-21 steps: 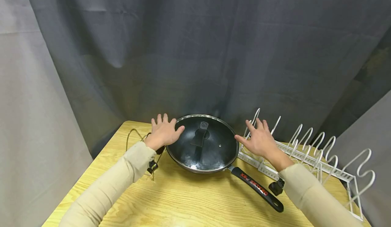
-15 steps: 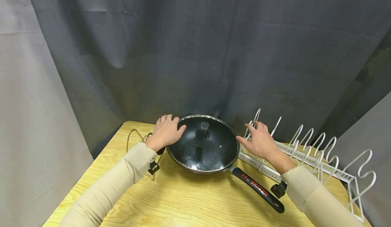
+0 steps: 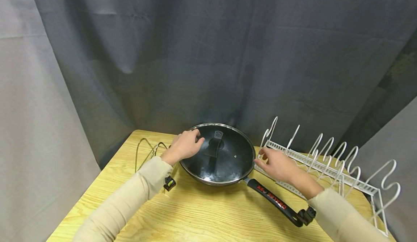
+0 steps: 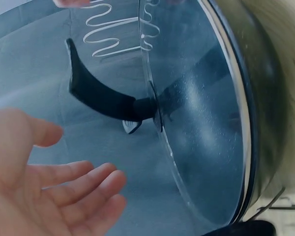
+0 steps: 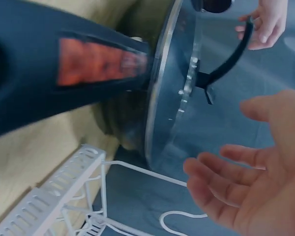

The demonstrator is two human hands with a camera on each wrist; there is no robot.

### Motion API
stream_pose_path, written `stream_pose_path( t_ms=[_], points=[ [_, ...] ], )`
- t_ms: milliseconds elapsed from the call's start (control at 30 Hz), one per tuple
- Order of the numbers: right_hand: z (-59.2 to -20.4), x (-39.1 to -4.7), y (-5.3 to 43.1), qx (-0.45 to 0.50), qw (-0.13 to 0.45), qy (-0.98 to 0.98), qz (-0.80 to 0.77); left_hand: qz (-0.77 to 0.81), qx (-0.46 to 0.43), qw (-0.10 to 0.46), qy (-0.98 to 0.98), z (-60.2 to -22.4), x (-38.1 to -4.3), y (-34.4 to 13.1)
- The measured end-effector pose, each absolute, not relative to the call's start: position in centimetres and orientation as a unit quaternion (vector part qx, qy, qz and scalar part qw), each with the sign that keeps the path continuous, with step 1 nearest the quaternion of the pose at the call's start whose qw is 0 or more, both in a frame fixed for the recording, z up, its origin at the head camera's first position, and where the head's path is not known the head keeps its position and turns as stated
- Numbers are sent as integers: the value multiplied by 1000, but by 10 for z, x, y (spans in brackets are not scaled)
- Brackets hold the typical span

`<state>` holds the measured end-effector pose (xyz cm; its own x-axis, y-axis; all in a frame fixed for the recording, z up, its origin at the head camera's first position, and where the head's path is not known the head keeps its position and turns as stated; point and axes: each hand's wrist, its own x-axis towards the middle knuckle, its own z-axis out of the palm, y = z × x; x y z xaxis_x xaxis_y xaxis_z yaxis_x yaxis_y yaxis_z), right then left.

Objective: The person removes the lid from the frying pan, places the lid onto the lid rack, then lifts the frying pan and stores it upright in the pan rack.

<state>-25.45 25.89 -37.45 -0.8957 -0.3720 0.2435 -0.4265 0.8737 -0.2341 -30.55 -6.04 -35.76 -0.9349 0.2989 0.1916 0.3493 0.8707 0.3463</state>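
Note:
A black frying pan [image 3: 192, 175] stands on the wooden table under a glass lid [image 3: 228, 166] with a metal rim. The lid carries an upright black handle [image 3: 213, 146], and the pan's long black handle [image 3: 272, 200] with red lettering points toward the front right. Over the lid's left edge hovers my left hand [image 3: 186, 145], its fingers loosely bent around nothing; in the left wrist view it is apart from the lid's handle. Just right of the pan my right hand [image 3: 277, 164] hangs above the rack's near end, fingers relaxed and holding nothing, apart from the pan in the right wrist view.
A white wire rack [image 3: 353, 186] with wavy upright dividers lies along the table's right side. Thin dark wire loops [image 3: 144, 138] stand left of the pan, partly hidden by my left arm. A grey curtain [image 3: 208, 53] hangs behind the table [image 3: 195, 220].
My left hand has moved right, over the lid's edge, and my right hand has come slightly lower. Both hands' fingers have gone from spread to loosely bent. The pan stays put.

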Motion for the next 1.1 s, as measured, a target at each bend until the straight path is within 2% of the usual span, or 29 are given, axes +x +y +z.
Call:
stream_pose_path(
  t_ms=[467,767,1000,1100],
  points=[
    [-401,-231,272,201,-33,-957,208,-300,-150,20,-942,-386,-308,-48],
    [-419,-220,278,197,-129,-934,268,-547,-106,-123,-821,-398,-309,-37],
    [-431,-216,286,211,-167,-914,305,-631,-83,-190,-748,-405,-312,-32],
    [-435,-214,288,199,-209,-885,366,-659,-83,-216,-715,-407,-315,-29]
  ],
)
